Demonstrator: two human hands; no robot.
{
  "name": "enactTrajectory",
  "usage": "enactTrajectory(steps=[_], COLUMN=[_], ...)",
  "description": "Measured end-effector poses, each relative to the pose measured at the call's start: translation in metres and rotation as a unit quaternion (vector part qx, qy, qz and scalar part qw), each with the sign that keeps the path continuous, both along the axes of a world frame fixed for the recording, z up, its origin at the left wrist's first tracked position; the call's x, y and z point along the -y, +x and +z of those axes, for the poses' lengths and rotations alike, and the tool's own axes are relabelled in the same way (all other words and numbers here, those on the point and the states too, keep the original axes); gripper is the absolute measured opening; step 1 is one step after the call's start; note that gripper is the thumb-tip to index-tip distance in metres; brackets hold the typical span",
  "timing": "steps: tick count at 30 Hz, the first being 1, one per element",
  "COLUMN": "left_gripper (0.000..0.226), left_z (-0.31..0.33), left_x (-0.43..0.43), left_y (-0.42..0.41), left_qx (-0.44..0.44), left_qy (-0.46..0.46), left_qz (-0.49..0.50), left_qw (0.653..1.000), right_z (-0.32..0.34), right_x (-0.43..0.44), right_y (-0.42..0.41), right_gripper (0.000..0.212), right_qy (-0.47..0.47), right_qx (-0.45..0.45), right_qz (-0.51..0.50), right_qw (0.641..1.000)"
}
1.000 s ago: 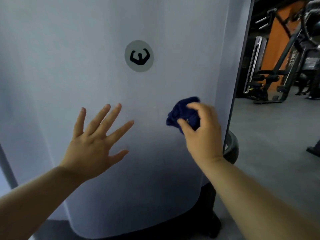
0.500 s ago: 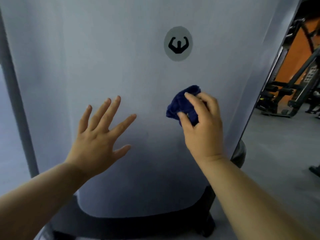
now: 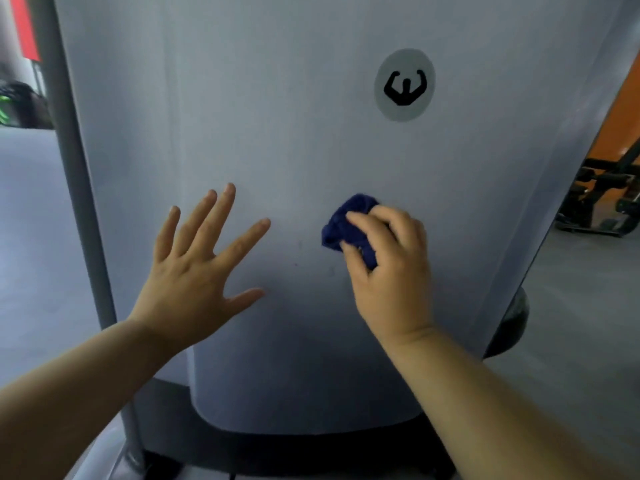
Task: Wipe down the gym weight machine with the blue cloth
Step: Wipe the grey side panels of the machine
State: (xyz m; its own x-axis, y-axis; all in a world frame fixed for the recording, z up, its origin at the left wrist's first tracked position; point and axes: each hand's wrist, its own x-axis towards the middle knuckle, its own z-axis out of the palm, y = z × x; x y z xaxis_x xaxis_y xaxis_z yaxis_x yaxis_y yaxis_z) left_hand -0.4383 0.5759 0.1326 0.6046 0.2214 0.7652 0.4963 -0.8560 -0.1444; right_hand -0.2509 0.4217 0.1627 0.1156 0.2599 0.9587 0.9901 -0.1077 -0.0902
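Two bare forearms reach forward from the bottom edge. The left hand (image 3: pixel 194 271) appears to rest flat on the machine's (image 3: pixel 277 116) pale grey panel. Its fingers (image 3: pixel 216 216) are straight and spread, holding nothing. Just beside it, the right hand (image 3: pixel 391 271) curls its fingers (image 3: pixel 367 216) round a bunched blue cloth (image 3: pixel 349 223), pressing it to the panel below a round logo sticker (image 3: pixel 404 85). A grey post (image 3: pixel 74 168) stands at the panel's left edge, and a dark base (image 3: pixel 277 452) sits beneath. Other gym gear (image 3: pixel 602 199) stands far off to the right.

Likely risks: the cloth is wadded small, so strokes may leave unwiped bands. Faint specks (image 3: pixel 331 270) beside it could be missed. The wad could slip from the fingers on the smooth panel. An upward stroke might catch the sticker's edge. No container is in view.
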Motion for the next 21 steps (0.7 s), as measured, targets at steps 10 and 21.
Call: enactTrajectory(steps=[10,21], left_gripper=[0.096,0.100], left_z=[0.001,0.004], left_x=[-0.001,-0.007], left_y=[-0.007,-0.030], left_qx=[0.019,-0.004], left_qy=[-0.042,-0.034], left_qz=[0.004,-0.012], left_qw=[0.999,0.999], right_z=[0.009,-0.014], right_x=[-0.017,-0.036], right_y=[-0.005,-0.033], right_gripper=[0.028,0.037], right_qy=[0.033,-0.090], right_qx=[0.014,0.114], right_qz=[0.020,0.073], right_qw=[0.999,0.987])
